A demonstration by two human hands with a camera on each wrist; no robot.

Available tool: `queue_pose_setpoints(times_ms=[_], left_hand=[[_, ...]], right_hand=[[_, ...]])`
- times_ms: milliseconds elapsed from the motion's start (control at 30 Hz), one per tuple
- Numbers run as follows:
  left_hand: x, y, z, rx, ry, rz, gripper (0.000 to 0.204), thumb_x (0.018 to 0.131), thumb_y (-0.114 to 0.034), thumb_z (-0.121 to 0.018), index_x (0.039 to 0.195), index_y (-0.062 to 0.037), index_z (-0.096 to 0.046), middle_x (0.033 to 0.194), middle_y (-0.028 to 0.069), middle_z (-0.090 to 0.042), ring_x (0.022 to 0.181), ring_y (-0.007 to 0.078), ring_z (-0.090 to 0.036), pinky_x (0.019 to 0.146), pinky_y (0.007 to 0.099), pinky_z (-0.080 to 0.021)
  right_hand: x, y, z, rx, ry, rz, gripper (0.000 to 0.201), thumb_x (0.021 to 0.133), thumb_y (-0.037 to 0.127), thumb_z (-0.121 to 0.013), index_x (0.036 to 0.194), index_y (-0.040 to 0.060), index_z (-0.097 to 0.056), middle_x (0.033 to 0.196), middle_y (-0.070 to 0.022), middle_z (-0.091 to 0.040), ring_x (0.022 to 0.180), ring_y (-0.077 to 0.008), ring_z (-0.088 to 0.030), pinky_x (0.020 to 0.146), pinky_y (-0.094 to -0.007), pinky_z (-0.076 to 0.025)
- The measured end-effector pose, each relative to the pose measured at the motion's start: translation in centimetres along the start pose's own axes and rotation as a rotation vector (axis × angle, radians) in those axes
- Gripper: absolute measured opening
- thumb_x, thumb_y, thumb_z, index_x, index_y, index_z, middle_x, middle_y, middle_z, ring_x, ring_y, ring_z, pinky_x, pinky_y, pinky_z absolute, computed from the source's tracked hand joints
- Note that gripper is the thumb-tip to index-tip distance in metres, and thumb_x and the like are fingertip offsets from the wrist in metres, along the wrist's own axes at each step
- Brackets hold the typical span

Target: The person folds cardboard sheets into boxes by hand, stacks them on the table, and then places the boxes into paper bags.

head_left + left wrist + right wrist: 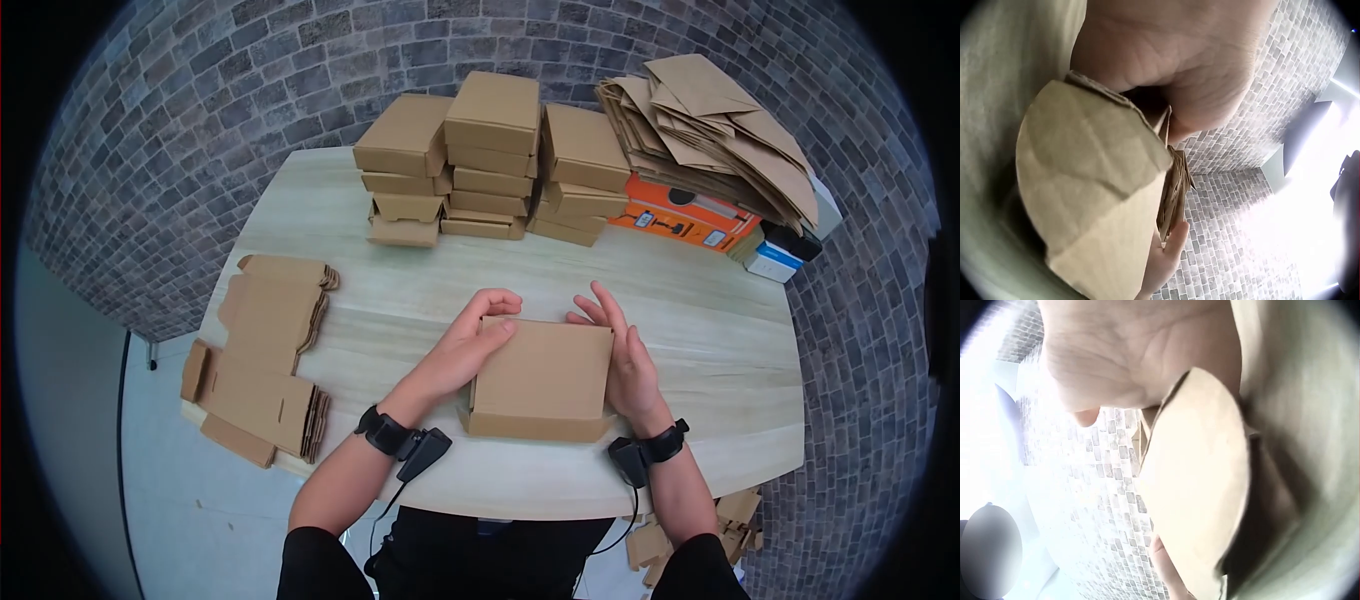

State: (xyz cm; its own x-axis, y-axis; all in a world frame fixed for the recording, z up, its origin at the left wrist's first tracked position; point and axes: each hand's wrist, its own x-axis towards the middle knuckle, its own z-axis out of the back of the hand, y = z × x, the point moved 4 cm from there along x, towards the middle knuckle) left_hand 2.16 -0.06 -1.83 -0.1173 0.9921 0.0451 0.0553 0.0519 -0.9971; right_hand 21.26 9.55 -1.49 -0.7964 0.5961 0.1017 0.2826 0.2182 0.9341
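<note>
A small brown cardboard box [545, 372] lies in front of the person, its lid panel lying over the top. My left hand [474, 338] holds the box at its far left corner, thumb on the lid and fingers bent past the side. Along the right side, my right hand [628, 368] rests with its fingers stretched forward and its palm facing the cardboard. In the left wrist view a rounded flap [1085, 150] juts from the box's near end. Another rounded flap [1204, 456] stands out in the right wrist view, just below the palm.
Flat unfolded cardboard blanks [260, 350] are stacked at the table's left edge. Folded boxes [490, 120] rise in several piles at the back. Brown paper bags [710, 120] lie on an orange box [670, 215] at the back right. Cardboard pieces [655, 545] lie below the table, right.
</note>
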Motion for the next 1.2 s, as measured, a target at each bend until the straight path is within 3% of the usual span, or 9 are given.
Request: queue_pose_setpoints(times_ms=[267,400,567,700,767,800,867,1067,1200], left_hand=[[0.7,0.3,1.5,-0.585,-0.266,0.155,0.031,0.099,-0.01,-0.045,0.129,-0.0106,-0.049,0.12,0.0113,-0.061,0.106,0.0197,-0.062,0.092,0.0337,-0.052],[0.8,1.4,2.4,-0.635,-0.084,0.191,0.03,0.099,-0.012,-0.042,0.127,-0.0089,-0.052,0.114,0.0097,-0.063,0.104,0.019,-0.063,0.089,0.0335,-0.054],[0.7,2.3,1.8,-0.445,-0.112,0.241,0.031,0.1,-0.019,-0.041,0.123,-0.0034,-0.055,0.112,0.008,-0.064,0.102,0.0166,-0.063,0.087,0.0307,-0.053],[0.4,1.0,0.3,-0.489,-0.078,0.177,0.038,0.103,-0.031,-0.042,0.13,-0.006,-0.05,0.125,0.0088,-0.057,0.112,0.0174,-0.057,0.094,0.0345,-0.049],[-0.1,0.0,-0.6,-0.44,-0.006,0.147,0.062,0.1,-0.054,-0.042,0.142,-0.0089,-0.039,0.144,0.0119,-0.04,0.13,0.0237,-0.045,0.107,0.0413,-0.039],[-0.1,0.4,-0.3,-0.441,-0.007,0.147,0.062,0.1,-0.054,-0.042,0.142,-0.0089,-0.039,0.144,0.0119,-0.04,0.13,0.0237,-0.045,0.107,0.0413,-0.039],[0.0,-0.4,0.0,0.123,0.059,-0.248,0.083,0.092,-0.068,-0.047,0.15,-0.0119,-0.027,0.155,0.0143,-0.021,0.14,0.0296,-0.032,0.113,0.0461,-0.028],[-0.3,-0.9,-0.4,0.471,-0.127,-0.351,0.092,0.088,-0.059,-0.062,0.152,-0.01,-0.017,0.156,0.0204,-0.02,0.142,0.0333,-0.031,0.115,0.0436,-0.025],[-0.4,-1.1,-1.2,0.216,-0.114,-0.302,0.09,0.093,-0.049,-0.062,0.154,-0.0082,-0.009,0.154,0.0235,-0.025,0.141,0.0346,-0.032,0.115,0.0429,-0.024]], right_hand=[[0.4,2.2,-0.9,-0.191,0.062,0.154,0.087,0.096,0.061,-0.038,0.157,0.0082,-0.005,0.164,-0.0141,-0.004,0.151,-0.0288,-0.009,0.121,-0.0437,-0.011],[0.4,2.5,-1.0,-0.369,0.148,0.135,0.088,0.094,0.049,-0.052,0.157,0.0058,-0.008,0.164,-0.0147,-0.005,0.151,-0.0283,-0.007,0.12,-0.0422,-0.013],[-0.2,2.1,-1.7,-0.797,0.118,0.286,0.085,0.089,0.042,-0.061,0.153,0.0035,-0.021,0.161,-0.0179,-0.017,0.15,-0.0309,-0.014,0.119,-0.0422,-0.018],[0.4,-0.4,1.0,-0.574,-0.091,0.213,0.081,0.091,0.055,-0.055,0.15,0.0065,-0.028,0.154,-0.0137,-0.03,0.143,-0.0263,-0.027,0.116,-0.0417,-0.024],[0.5,-0.5,1.3,-0.432,-0.145,0.178,0.081,0.092,0.061,-0.05,0.151,0.0088,-0.029,0.154,-0.0105,-0.032,0.141,-0.0223,-0.03,0.115,-0.0412,-0.027],[0.4,-0.5,1.4,-0.33,-0.228,0.11,0.077,0.094,0.061,-0.046,0.149,0.0092,-0.031,0.152,-0.01,-0.034,0.14,-0.0215,-0.031,0.114,-0.0408,-0.027],[0.3,-0.6,1.7,-0.228,-0.307,0.04,0.073,0.097,0.061,-0.042,0.147,0.0096,-0.033,0.15,-0.0095,-0.036,0.139,-0.0208,-0.032,0.113,-0.0405,-0.027],[-0.4,-2.3,2.7,-0.409,-0.376,0.038,0.064,0.103,0.047,-0.036,0.145,0.0003,-0.035,0.143,-0.0137,-0.043,0.136,-0.0201,-0.034,0.114,-0.0347,-0.022],[0.1,-1.9,2.5,-0.368,-0.331,0.164,0.062,0.103,0.044,-0.039,0.147,0.0008,-0.032,0.15,-0.0132,-0.034,0.139,-0.0205,-0.03,0.116,-0.0364,-0.02]])
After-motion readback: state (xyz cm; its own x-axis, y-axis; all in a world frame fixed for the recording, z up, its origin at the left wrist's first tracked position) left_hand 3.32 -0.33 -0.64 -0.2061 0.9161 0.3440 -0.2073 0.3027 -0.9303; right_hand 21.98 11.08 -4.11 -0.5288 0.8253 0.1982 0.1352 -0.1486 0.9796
